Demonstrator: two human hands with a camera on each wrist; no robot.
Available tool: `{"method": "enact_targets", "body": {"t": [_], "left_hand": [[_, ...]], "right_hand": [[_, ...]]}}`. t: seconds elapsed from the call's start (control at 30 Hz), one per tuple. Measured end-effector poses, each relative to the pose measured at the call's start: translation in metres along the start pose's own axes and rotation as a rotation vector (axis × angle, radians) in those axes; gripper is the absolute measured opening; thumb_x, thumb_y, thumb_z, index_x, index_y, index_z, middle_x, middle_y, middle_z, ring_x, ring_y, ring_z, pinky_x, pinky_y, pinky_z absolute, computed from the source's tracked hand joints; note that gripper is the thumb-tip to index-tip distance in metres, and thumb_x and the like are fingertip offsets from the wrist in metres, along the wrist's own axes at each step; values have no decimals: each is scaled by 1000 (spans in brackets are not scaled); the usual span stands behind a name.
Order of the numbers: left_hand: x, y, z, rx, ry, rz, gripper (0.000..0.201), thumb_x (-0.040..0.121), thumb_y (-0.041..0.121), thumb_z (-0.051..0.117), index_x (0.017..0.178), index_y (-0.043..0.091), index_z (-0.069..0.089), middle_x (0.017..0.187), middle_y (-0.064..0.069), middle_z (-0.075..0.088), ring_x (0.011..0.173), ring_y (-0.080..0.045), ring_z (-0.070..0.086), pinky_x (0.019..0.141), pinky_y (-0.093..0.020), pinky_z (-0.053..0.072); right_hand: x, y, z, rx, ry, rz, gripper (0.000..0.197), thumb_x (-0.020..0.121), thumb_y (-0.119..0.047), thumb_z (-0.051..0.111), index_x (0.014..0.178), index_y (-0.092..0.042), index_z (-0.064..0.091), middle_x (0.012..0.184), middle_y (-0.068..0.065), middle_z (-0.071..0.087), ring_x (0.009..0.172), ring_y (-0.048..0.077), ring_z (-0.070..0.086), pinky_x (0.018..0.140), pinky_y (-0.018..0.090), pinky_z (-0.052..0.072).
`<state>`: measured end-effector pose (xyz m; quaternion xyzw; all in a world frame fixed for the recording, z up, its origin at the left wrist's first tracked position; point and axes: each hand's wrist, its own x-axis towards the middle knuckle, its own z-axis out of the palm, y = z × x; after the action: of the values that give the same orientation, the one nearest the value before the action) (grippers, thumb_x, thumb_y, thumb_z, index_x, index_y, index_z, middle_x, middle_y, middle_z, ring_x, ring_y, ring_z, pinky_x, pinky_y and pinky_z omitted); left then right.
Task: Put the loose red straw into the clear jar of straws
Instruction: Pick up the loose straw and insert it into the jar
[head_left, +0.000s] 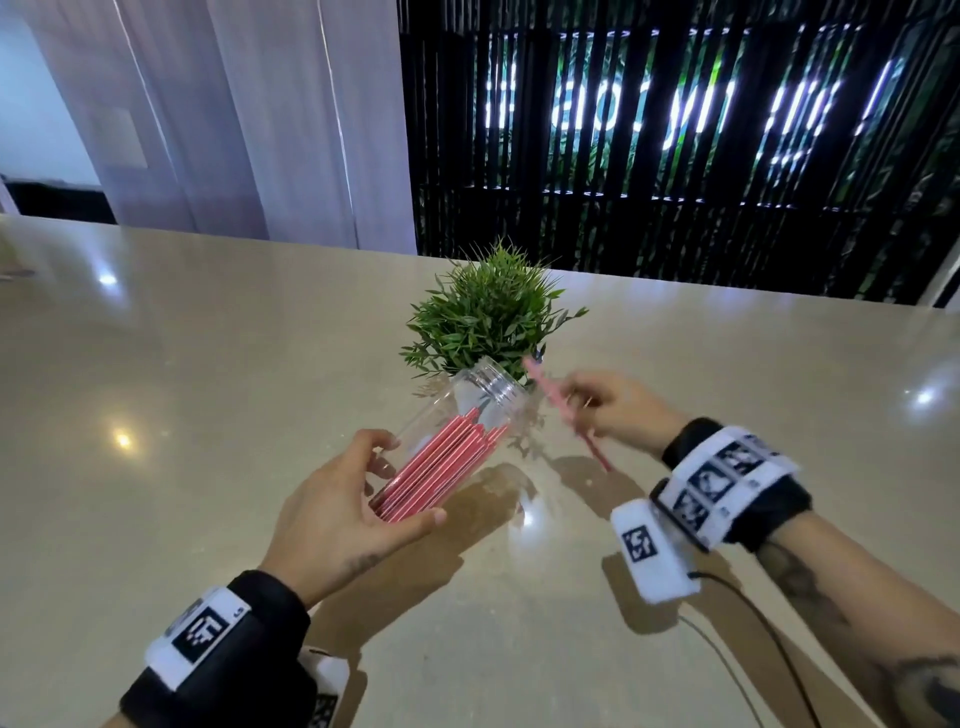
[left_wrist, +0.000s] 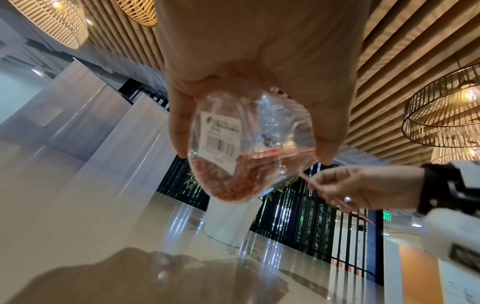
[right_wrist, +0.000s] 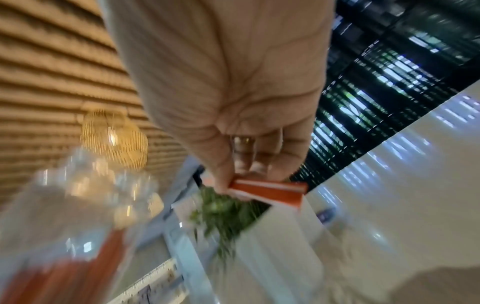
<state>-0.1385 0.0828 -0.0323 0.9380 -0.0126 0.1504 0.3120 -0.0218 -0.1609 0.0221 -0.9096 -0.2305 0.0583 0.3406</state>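
While left hand (head_left: 332, 512) grips the tilted jar (head_left: 447, 447) by its base, right hand (head_left: 618, 410) pinches the straw (head_left: 566, 410) at jar's 3 o'clock; best to aim tip at mouth, slide along wall.

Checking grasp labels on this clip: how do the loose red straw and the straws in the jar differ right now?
The loose red straw is pinched in the right hand, outside the clear jar near its open mouth; the jarred straws lie bundled inside the tilted jar, which the left hand grips at its base. The loose straw is single and motion-blurred; the jarred ones are many and sharp. All are red.
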Motion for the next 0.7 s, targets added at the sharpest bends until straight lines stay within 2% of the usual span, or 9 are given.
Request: {"method": "enact_targets", "body": {"t": [0.07,0.13,0.2,0.27,0.37,0.43,0.5,0.6,0.7], "left_hand": [[2,10,5,-22,6,-9,73,43,78,51,102,41,32,91,17,56,74,2,53,53,-18,40],[5,20,11,-46,23,6,71,42,77,53,100,42,31,89,19,53,74,3,52,54,-22,44],[7,31,17,-62,44,35,69,43,75,55,98,43,31,87,21,52,75,4,50,55,-25,43],[10,42,22,-81,60,60,68,43,75,56,98,43,30,87,21,50,75,5,49,53,-21,38],[10,53,27,-136,105,71,67,45,73,58,97,43,29,88,22,49,77,5,50,56,-23,41],[10,58,28,-166,137,76,65,45,72,60,96,45,29,88,22,50,78,3,51,59,-27,45],[10,63,28,-179,163,85,63,45,70,61,94,47,27,89,22,50,78,-1,52,60,-28,45],[9,69,27,-195,186,92,62,45,70,60,92,50,25,89,21,52,79,-6,54,63,-32,49],[8,74,28,-202,197,102,62,46,70,60,93,49,25,90,19,53,80,-10,56,64,-36,52]], "right_hand": [[-5,-10,-30,279,226,7,23,85,4,52,77,-18,53,73,0,55,62,9,57,53,17,46],[-8,-23,-50,508,366,-12,25,84,2,55,71,-18,49,70,1,59,52,5,63,44,14,47],[-9,-37,-60,655,427,-48,24,83,0,56,69,-18,48,67,0,62,50,1,65,41,13,47],[-11,-52,-65,719,459,-67,23,82,-1,57,70,-18,48,64,-2,64,50,2,66,40,13,44],[-19,-64,-69,639,548,-103,25,80,-2,60,93,-19,47,66,-1,64,48,1,64,38,12,40],[-27,-66,-74,517,621,-126,46,79,-3,62,116,-20,41,68,2,63,52,4,65,39,9,41],[-33,-68,-78,429,652,-143,65,79,-3,63,133,-19,30,68,4,63,59,10,66,41,8,41],[-42,-69,-75,297,608,-135,82,78,-4,65,143,-21,17,68,4,67,64,12,67,50,10,43],[-47,-74,-70,213,528,-152,75,79,-5,63,141,-24,24,70,5,69,63,13,67,61,13,46]]}}
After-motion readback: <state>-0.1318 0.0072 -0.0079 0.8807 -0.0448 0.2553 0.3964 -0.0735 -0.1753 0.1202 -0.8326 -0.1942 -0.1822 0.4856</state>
